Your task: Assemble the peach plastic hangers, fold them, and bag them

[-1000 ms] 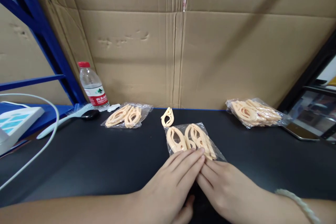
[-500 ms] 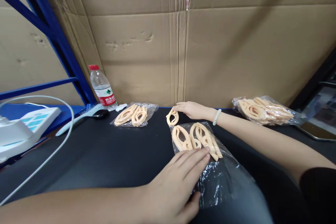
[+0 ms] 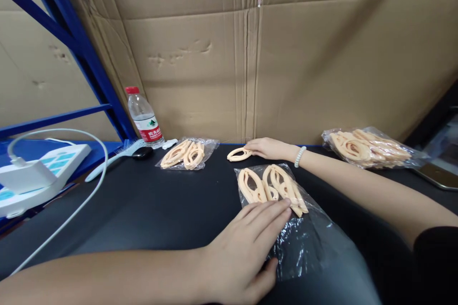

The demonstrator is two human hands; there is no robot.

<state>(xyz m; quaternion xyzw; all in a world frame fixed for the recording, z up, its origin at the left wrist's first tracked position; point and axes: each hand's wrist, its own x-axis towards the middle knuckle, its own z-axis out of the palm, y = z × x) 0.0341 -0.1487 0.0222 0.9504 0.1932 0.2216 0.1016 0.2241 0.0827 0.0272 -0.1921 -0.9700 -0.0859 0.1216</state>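
Observation:
My right hand (image 3: 269, 148), with a pale beaded bracelet at its wrist, reaches to the back of the table and pinches the right end of a cream folding hanger (image 3: 239, 154). That hanger is folded into an oval loop and lies low at the table's back edge. Nearer to me, a clear plastic bag (image 3: 298, 248) holds several more cream hangers (image 3: 252, 186). My left hand (image 3: 246, 248) rests on this bag, fingers stretched out flat over the lower ends of the hangers. Its palm hides part of the bag.
Another bag of hangers (image 3: 186, 153) lies at the back left, and a fuller bag (image 3: 368, 147) at the back right beside a phone (image 3: 434, 175). A water bottle (image 3: 146, 121), a brush (image 3: 114, 158) and a white cable (image 3: 89, 193) are on the left. Cardboard (image 3: 193, 71) walls the back.
The loose hanger has gone from a more upright tilt to lying flatter, its right end still in my right hand. My left hand stays on the bag. The view has shifted slightly.

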